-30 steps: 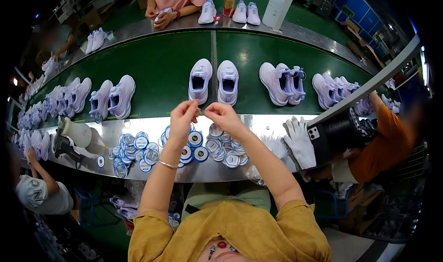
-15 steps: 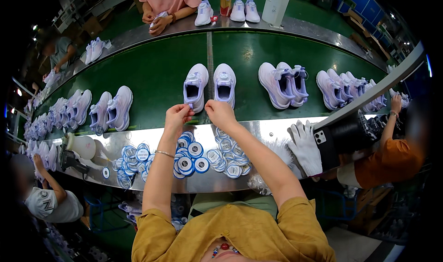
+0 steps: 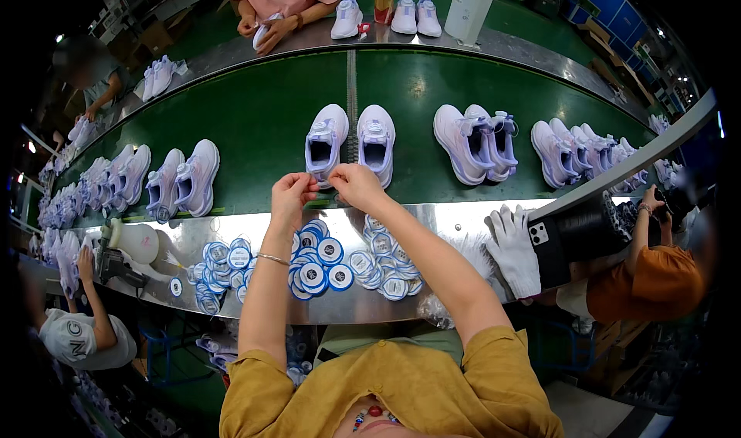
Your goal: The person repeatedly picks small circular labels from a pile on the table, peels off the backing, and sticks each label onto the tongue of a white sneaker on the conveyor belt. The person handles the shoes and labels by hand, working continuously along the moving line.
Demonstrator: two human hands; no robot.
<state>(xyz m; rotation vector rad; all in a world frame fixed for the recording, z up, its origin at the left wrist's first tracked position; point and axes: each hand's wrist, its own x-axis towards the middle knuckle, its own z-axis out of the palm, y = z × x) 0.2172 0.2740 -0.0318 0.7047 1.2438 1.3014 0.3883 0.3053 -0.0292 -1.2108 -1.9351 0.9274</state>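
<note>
While the left hand (image 3: 292, 196) and the right hand (image 3: 360, 186) are held bunched in a pinch, though what is pinched cannot be told, the heel of a white and pale purple sports shoe (image 3: 329, 129) is found right at their tips, about as near to each hand. Its long side is pointed away from the hands, toe farthest and tipped a little right, and a matching white and pale purple shoe (image 3: 377, 131) is set beside it, just past the right hand.
</note>
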